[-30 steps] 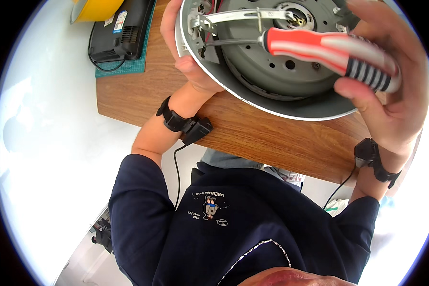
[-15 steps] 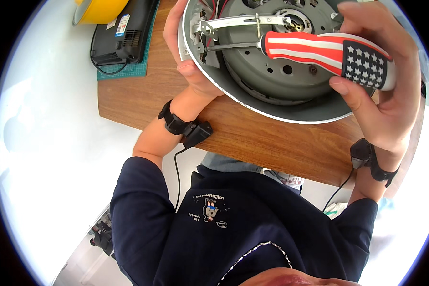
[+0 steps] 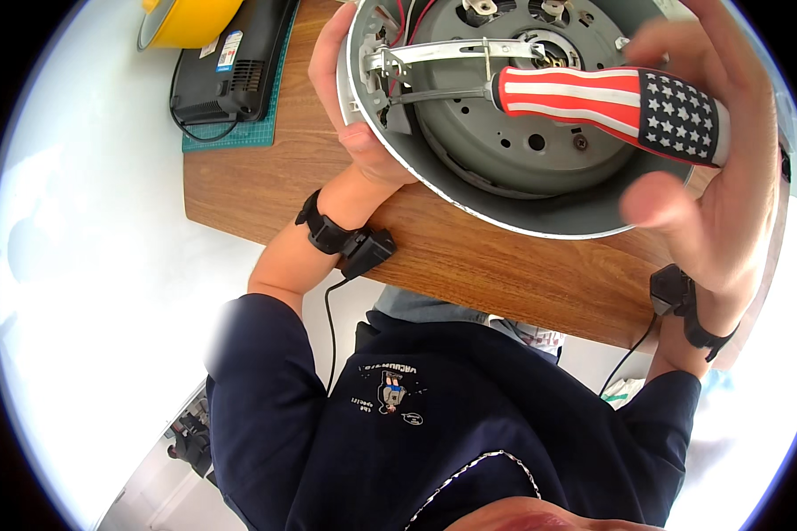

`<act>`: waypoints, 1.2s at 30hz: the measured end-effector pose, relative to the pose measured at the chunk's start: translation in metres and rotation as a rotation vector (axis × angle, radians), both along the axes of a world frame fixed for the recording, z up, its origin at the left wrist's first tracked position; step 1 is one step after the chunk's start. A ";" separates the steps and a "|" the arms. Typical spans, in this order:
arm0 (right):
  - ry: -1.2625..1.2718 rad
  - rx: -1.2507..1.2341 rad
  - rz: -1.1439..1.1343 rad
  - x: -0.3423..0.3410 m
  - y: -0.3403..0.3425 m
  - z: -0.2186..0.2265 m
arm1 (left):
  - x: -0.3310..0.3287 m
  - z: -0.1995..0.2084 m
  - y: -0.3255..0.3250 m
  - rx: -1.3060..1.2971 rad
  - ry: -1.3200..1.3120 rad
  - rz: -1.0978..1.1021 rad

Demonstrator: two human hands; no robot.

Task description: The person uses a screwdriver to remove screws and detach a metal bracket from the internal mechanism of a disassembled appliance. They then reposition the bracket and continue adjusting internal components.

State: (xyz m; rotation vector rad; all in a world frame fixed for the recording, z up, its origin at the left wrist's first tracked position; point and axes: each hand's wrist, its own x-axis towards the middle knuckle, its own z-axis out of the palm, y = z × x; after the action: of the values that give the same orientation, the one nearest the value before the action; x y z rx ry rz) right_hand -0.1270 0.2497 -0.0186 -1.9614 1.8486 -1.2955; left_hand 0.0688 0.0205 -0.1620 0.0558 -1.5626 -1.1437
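A round appliance housing (image 3: pixel 540 217) with a grey inside and pale metal rim is tilted toward me above the table. My left hand (image 3: pixel 367 146) is closed around its left wall, thumb outside the rim. Inside are a white metal strip (image 3: pixel 452 53), a dark grey domed plate (image 3: pixel 505 164) with holes, and thin red and white wires. A screwdriver (image 3: pixel 584 99) with a red-and-white striped, starred handle lies across the opening, its shaft reaching the bracket by the left wall. My right hand (image 3: pixel 717 168) holds the handle's butt against the palm, thumb and fingers loosened and blurred.
A black boxy device (image 3: pixel 230 80) with a cord rests on a green cutting mat (image 3: pixel 257 133) at the far left. A yellow bowl-like thing (image 3: pixel 186 22) stands beside it. The wooden table's (image 3: pixel 496 265) front edge runs close to my body. Black cabled bands circle both wrists.
My right thumb has come away from the screwdriver handle and the fingers have loosened. The housing and screwdriver have shifted slightly down and right.
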 end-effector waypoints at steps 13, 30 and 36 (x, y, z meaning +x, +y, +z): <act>-0.013 -0.014 0.019 0.000 0.000 0.000 | 0.006 -0.001 -0.004 0.067 0.008 -0.062; -0.068 -0.066 0.077 -0.001 0.002 0.001 | -0.002 -0.004 0.001 0.071 -0.050 -0.039; -0.025 0.177 -0.102 0.011 0.005 0.012 | -0.005 0.000 0.009 0.113 -0.001 -0.104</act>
State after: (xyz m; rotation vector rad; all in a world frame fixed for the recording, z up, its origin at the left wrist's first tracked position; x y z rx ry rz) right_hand -0.1161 0.2552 -0.0066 -1.7756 1.9998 -1.1328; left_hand 0.0634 0.0296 -0.1625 0.0508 -1.5154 -1.3130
